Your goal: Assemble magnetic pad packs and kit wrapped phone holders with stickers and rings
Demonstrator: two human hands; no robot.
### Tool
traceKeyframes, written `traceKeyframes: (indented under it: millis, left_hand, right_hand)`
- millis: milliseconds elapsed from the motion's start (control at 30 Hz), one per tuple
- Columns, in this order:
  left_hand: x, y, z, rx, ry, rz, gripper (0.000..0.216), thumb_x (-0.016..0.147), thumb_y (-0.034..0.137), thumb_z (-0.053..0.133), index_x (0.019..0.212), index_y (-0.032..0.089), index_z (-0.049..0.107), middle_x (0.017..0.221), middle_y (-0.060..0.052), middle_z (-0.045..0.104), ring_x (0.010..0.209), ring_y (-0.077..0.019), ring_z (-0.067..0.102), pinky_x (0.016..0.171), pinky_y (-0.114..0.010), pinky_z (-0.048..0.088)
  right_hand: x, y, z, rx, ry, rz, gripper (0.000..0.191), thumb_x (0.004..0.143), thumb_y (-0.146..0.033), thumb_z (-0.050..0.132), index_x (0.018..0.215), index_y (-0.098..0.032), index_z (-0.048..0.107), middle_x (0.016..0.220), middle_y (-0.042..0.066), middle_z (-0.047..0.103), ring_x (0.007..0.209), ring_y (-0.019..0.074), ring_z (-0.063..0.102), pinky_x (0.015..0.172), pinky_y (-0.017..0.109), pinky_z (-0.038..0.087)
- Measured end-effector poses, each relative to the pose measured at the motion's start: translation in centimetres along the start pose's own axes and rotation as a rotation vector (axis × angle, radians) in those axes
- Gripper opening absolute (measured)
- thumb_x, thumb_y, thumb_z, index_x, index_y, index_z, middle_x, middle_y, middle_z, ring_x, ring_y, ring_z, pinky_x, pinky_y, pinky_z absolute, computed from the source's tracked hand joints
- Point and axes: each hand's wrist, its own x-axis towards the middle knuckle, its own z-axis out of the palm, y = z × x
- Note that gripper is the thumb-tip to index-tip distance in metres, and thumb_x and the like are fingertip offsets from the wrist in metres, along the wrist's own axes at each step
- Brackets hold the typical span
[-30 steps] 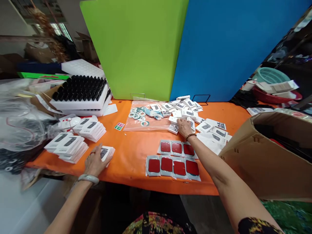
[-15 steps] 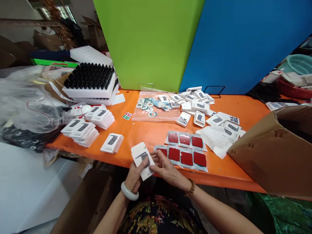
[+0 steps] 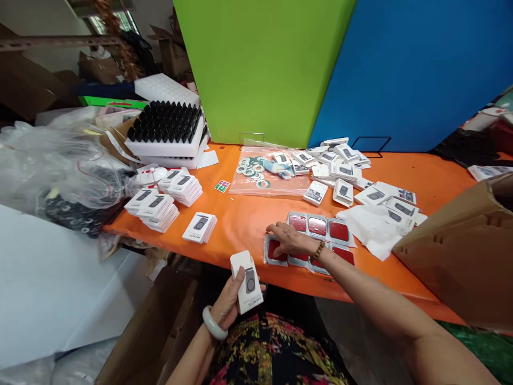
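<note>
My left hand [image 3: 230, 299] grips a small white card pack [image 3: 246, 282] with a dark oval part on it, held below the front edge of the orange table [image 3: 244, 219]. On the table, my right hand [image 3: 290, 240] lies with fingers flat on a group of red pads in clear sleeves [image 3: 320, 230], touching the near left ones. A small stack of white card packs [image 3: 199, 228] sits left of that hand.
More stacks of white packs [image 3: 160, 200] lie at the left. A clear bag of rings [image 3: 260, 174] and loose packs [image 3: 340, 166] lie behind. A tray of black caps [image 3: 166, 128], plastic bags [image 3: 60, 171], a cardboard box [image 3: 465, 251] and green and blue panels surround them.
My right hand has left the pack and reached forward onto the red pads. My left hand has lowered the pack toward my lap. The view has shifted left.
</note>
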Motion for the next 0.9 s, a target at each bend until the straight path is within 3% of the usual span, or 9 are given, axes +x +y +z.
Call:
traceKeyframes:
  millis: [100,233,467,733,900]
  left_hand:
    - [-0.3,-0.1,-0.5,-0.010,-0.038,-0.031,0.067,0.064,0.073,0.064,0.091,0.012,0.062,0.081,-0.012,0.071,0.075,-0.0261,0.071,0.069,-0.035,0.057]
    - [0.0,-0.3,-1.3,-0.011,-0.045,-0.037,0.074,0.071,0.080,0.046,0.090,0.010,0.063,0.076,-0.012,0.071,0.062,-0.0223,0.069,0.059,-0.032,0.055]
    - [0.5,-1.6,-1.5,0.032,-0.143,-0.098,0.079,0.071,0.082,0.040,0.087,0.009,0.065,0.073,-0.012,0.068,0.056,-0.0194,0.066,0.052,-0.027,0.052]
    - [0.0,-3.5,-0.5,0.152,-0.349,-0.134,0.083,0.068,0.084,0.043,0.101,0.010,0.063,0.079,-0.013,0.070,0.058,-0.0200,0.066,0.054,-0.028,0.050]
    - [0.0,-4.0,-0.2,0.049,-0.374,-0.126,0.089,0.063,0.089,0.039,0.097,0.009,0.063,0.075,-0.013,0.069,0.065,-0.0235,0.068,0.060,-0.032,0.053]
  right_hand:
    - [0.4,0.3,-0.2,0.171,0.009,-0.075,0.042,0.065,-0.018,0.074,0.104,-0.019,0.057,0.103,0.007,0.057,0.085,0.0205,0.058,0.073,0.030,0.046]
    - [-0.1,0.6,0.3,0.472,0.115,-0.121,0.024,0.074,-0.018,0.062,0.097,-0.020,0.056,0.094,0.003,0.060,0.081,0.0173,0.058,0.075,0.031,0.046]
    - [-2.2,-2.0,1.8,1.065,0.251,-0.096,0.024,0.073,-0.032,0.067,0.090,-0.020,0.055,0.085,0.001,0.063,0.077,0.0156,0.059,0.069,0.029,0.049]
    - [-3.8,-3.5,1.6,0.921,0.389,-0.073,0.022,0.076,-0.031,0.066,0.094,-0.021,0.058,0.089,0.002,0.066,0.080,0.0163,0.060,0.072,0.029,0.049]
    - [-5.0,-3.8,2.1,0.876,0.378,-0.115,0.022,0.081,-0.034,0.064,0.098,-0.022,0.058,0.089,0.002,0.066,0.079,0.0173,0.061,0.070,0.029,0.050]
